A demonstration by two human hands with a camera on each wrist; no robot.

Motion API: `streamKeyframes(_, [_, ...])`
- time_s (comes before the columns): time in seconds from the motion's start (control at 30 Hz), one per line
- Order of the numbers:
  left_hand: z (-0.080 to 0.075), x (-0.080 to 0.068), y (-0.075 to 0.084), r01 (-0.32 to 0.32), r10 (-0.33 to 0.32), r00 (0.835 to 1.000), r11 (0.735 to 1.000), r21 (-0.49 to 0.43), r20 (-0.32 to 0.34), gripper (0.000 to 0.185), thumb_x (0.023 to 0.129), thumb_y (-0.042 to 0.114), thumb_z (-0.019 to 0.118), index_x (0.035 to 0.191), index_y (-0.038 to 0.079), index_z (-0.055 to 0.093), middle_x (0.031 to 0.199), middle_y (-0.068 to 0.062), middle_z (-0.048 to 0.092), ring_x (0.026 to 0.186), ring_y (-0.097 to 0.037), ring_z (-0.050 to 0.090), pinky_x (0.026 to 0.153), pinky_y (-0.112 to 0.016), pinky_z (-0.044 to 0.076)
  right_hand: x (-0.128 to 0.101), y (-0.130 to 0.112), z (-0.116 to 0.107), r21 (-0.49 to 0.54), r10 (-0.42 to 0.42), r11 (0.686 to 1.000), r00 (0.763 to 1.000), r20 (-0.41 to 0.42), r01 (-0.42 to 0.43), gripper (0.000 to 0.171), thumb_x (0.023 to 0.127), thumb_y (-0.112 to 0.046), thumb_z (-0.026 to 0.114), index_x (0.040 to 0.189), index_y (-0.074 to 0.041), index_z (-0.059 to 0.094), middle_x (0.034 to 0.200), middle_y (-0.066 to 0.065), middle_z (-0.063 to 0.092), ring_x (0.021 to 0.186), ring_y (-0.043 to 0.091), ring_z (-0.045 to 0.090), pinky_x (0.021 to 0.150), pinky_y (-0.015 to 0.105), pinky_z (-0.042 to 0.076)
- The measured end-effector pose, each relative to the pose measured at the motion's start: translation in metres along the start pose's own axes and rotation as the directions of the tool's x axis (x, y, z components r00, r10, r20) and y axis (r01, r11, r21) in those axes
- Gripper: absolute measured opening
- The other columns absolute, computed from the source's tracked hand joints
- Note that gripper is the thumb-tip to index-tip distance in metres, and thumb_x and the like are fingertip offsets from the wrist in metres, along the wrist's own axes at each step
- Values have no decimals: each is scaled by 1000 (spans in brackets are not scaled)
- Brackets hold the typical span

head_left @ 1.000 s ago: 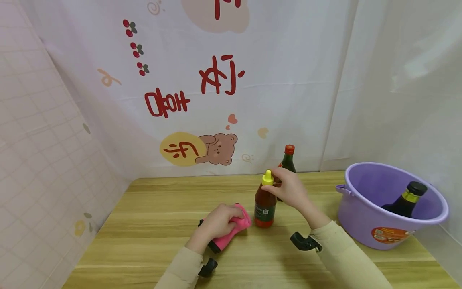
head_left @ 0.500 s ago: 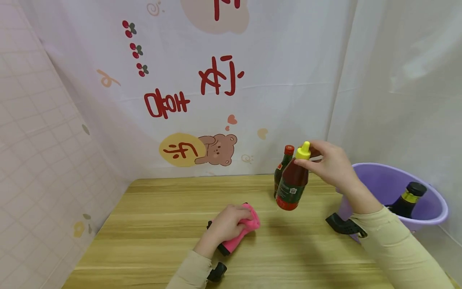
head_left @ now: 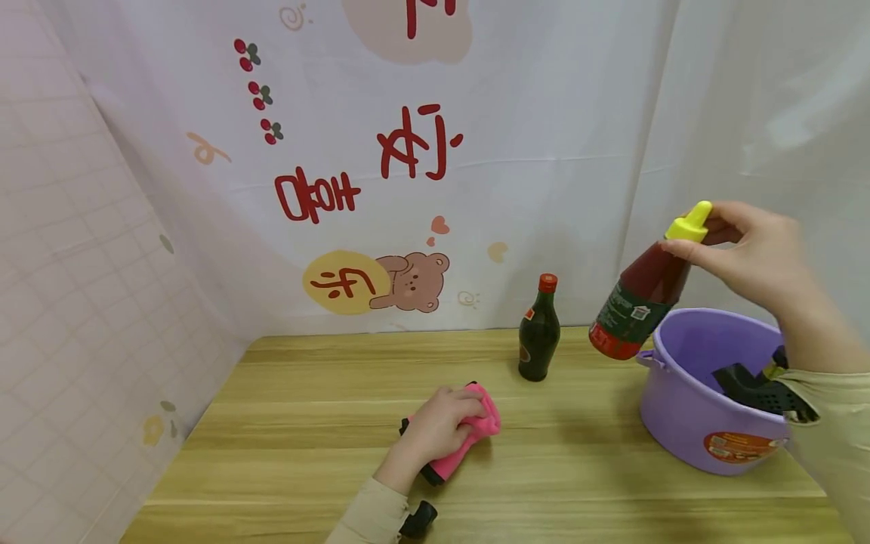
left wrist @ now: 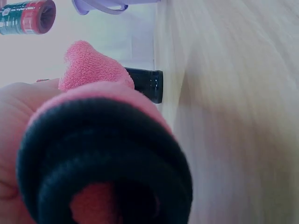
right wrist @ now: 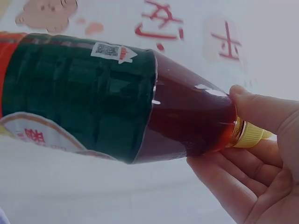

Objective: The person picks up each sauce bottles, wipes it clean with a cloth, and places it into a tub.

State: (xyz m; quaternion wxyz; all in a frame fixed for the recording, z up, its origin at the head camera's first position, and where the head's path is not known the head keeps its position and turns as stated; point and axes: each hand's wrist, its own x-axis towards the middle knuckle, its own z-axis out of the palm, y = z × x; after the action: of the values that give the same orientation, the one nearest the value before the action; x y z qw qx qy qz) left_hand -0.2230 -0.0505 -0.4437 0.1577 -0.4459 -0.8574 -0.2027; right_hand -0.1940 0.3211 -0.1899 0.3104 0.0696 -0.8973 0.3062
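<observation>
High over the right side of the table, my right hand (head_left: pixel 754 249) grips a sauce bottle (head_left: pixel 642 302) by its neck, just under the yellow cap. The bottle hangs tilted, base toward the lower left, with dark red sauce and a green label. In the right wrist view, thumb and fingers (right wrist: pixel 229 179) pinch the bottle's (right wrist: pixel 84 93) neck from both sides. My left hand (head_left: pixel 442 427) holds a pink cloth (head_left: pixel 462 449) with black edging, bunched on the table. Close to the left wrist camera, the rolled cloth (left wrist: pixel 103 93) hides most of that hand's fingers.
A green bottle with a red cap (head_left: pixel 539 332) stands upright near the table's back edge. At the right stands a purple bucket (head_left: pixel 686 415); a dark bottle inside it is mostly hidden behind my right wrist's camera mount. A printed curtain hangs behind the wooden table (head_left: pixel 306 393).
My right hand has lifted the sauce bottle off the table and carried it up and right, tilting it. My left hand has slid slightly right with the cloth.
</observation>
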Motion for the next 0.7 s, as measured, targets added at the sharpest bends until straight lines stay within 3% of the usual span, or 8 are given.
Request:
streamKeyframes(0.27, [0, 4, 6, 14, -14, 1000, 1000, -14, 3, 18, 86, 5, 73, 101, 16, 74, 116, 1, 70, 120, -12, 58, 98, -32, 43, 14, 25, -36, -57, 107, 992, 994, -27, -109, 50, 90, -23, 73, 120, 13, 53, 70, -32, 43, 60, -16, 44, 52, 4, 37])
streamKeyframes(0.47, [3, 4, 8, 14, -15, 1000, 1000, -25, -6, 17, 87, 7, 73, 102, 16, 75, 118, 1, 69, 121, -12, 58, 97, -31, 42, 19, 52, -51, -58, 82, 995, 995, -63, -86, 45, 93, -14, 69, 119, 17, 48, 70, -30, 40, 57, -15, 42, 50, 2, 37])
streamKeyframes(0.7, [5, 2, 8, 6, -7, 1000, 1000, -23, -20, 18, 86, 7, 75, 101, 17, 75, 117, 2, 70, 121, -12, 58, 95, -30, 43, 22, 78, -54, -129, 82, 988, 996, -37, -86, 42, 94, -12, 65, 114, 20, 46, 76, 10, 52, 54, -12, 40, 47, 4, 37])
